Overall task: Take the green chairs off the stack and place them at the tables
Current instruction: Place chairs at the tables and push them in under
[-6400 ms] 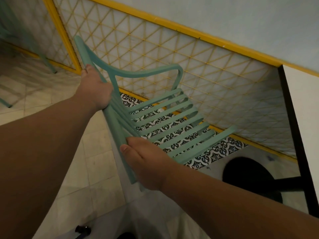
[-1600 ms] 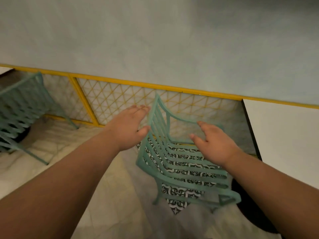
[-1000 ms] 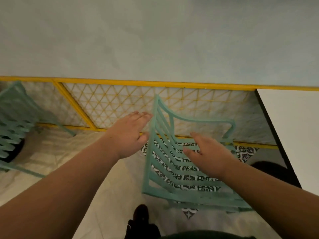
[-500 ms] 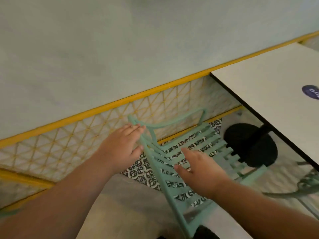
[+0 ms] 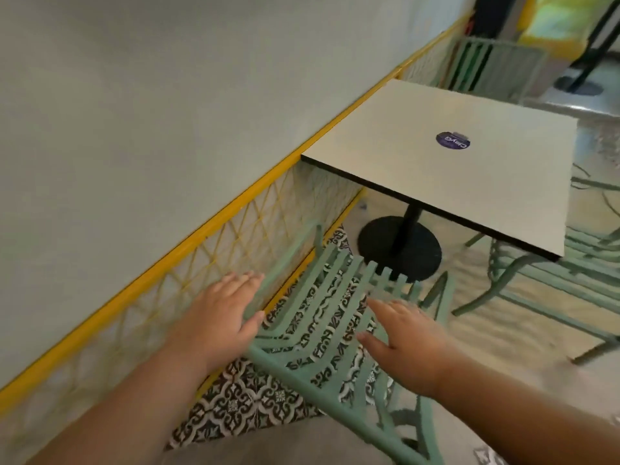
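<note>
A green slatted chair [image 5: 335, 317] stands on the floor beside the wall, its seat facing the white square table [image 5: 446, 162]. My left hand [image 5: 221, 317] hovers flat over the chair's wall-side armrest, fingers spread, holding nothing. My right hand [image 5: 409, 344] floats open above the seat slats, also holding nothing. The chair's backrest edge runs below both hands. No stack of chairs is in view.
The table rests on a black round pedestal base [image 5: 399, 250]. Another green chair [image 5: 550, 273] sits under the table's right side, and a further one [image 5: 496, 65] stands behind the table. A yellow-framed lattice wall panel [image 5: 188, 270] borders the left.
The view has swung right, bringing the whole table and the far chairs into sight. Both hands stay open over the chair, which has not moved.
</note>
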`<control>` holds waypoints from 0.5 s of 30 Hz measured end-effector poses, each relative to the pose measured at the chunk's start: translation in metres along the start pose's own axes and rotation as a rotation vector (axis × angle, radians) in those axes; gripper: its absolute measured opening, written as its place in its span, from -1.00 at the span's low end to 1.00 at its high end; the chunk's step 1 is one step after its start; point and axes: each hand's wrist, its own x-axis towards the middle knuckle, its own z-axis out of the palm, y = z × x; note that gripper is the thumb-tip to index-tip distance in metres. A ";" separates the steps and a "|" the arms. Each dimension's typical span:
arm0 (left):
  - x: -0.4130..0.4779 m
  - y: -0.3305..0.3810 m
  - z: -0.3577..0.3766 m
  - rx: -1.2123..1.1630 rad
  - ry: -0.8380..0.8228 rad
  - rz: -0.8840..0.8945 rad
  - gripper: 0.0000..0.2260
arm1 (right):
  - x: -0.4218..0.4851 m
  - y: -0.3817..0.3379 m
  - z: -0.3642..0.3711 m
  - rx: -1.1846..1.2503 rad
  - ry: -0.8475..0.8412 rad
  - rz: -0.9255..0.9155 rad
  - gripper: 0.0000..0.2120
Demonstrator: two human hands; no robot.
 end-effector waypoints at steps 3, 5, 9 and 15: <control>0.011 -0.032 0.005 0.016 -0.010 0.087 -0.38 | -0.014 -0.036 0.029 0.062 0.029 0.118 -0.27; 0.010 -0.043 0.014 0.010 -0.022 0.131 -0.37 | -0.020 -0.057 0.045 0.084 0.045 0.170 -0.27; 0.009 -0.052 0.032 0.007 -0.093 0.240 -0.37 | -0.030 -0.080 0.073 0.118 0.039 0.282 -0.28; 0.026 -0.045 0.070 0.069 -0.155 0.335 -0.44 | -0.041 -0.069 0.106 0.075 0.028 0.354 -0.26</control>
